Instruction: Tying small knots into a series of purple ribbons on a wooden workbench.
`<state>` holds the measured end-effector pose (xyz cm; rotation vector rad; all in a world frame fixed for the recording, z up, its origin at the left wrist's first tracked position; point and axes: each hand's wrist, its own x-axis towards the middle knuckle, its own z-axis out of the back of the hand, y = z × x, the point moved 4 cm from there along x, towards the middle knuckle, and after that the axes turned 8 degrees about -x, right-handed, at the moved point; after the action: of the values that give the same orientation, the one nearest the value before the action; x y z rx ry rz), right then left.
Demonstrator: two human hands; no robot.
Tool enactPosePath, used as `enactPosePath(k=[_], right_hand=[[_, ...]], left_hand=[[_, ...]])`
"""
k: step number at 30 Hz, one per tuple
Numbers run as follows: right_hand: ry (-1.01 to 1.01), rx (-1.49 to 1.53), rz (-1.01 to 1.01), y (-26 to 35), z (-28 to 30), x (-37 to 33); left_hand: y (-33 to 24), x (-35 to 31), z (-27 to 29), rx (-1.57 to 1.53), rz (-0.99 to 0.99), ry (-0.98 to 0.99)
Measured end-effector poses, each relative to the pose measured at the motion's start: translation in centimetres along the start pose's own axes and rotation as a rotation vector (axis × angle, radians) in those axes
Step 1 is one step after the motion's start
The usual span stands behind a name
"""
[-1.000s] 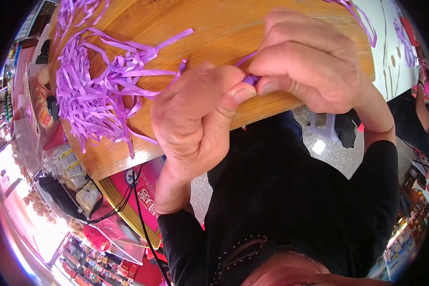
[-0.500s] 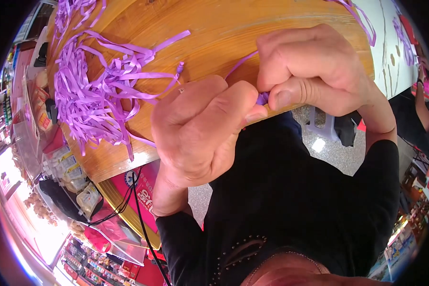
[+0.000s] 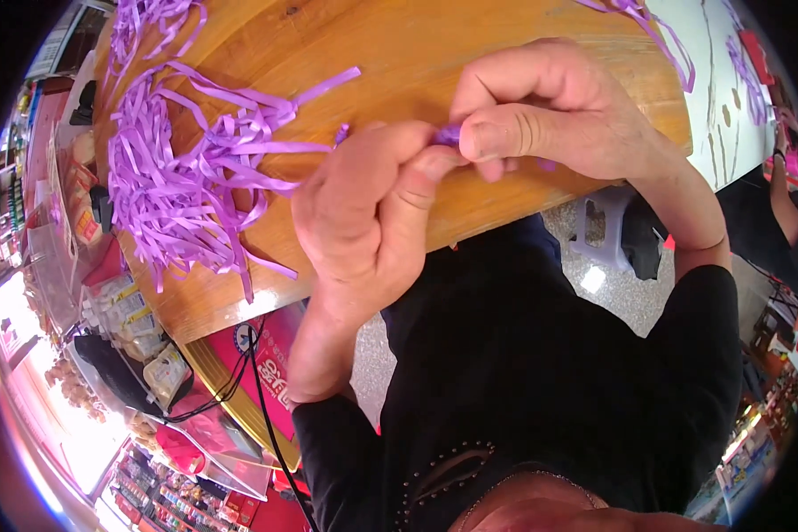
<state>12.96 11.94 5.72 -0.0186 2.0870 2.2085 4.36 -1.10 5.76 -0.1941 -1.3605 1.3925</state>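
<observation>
Between my two hands, over the near part of the wooden table, a small bunched piece of purple ribbon point(image 3: 448, 136) shows at the fingertips. My left hand point(image 3: 368, 208) pinches its left end between thumb and forefinger. My right hand point(image 3: 550, 111) grips the other end with thumb and curled fingers. Most of the piece is hidden by the fingers. To the left of my left hand lies a loose heap of purple ribbons point(image 3: 191, 168), one strand ending in a small coiled knot point(image 3: 341, 135).
The wooden table point(image 3: 399, 53) has a curved near edge close to my body. More purple ribbons lie at its far left point(image 3: 146, 40) and far right point(image 3: 643, 22). A white marbled surface point(image 3: 723, 97) adjoins on the right. Black cables point(image 3: 255, 372) hang below the left edge.
Both hands have moved up and slightly left, farther over the table, with the ribbon piece between them. The right fingers have loosened from a tight fist into a more open pinch.
</observation>
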Motion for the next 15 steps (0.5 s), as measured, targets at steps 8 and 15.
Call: enactPosePath(k=[8,15], right_hand=[[-0.059,0.066,0.043,-0.6,0.3,0.2],[-0.207,0.012,0.232,-0.5,-0.2,-0.5]], left_hand=[[1.8,-1.1,0.2,-0.254,0.221,-0.207],[1.4,-1.3,0.1,-0.557,0.338,-0.283]])
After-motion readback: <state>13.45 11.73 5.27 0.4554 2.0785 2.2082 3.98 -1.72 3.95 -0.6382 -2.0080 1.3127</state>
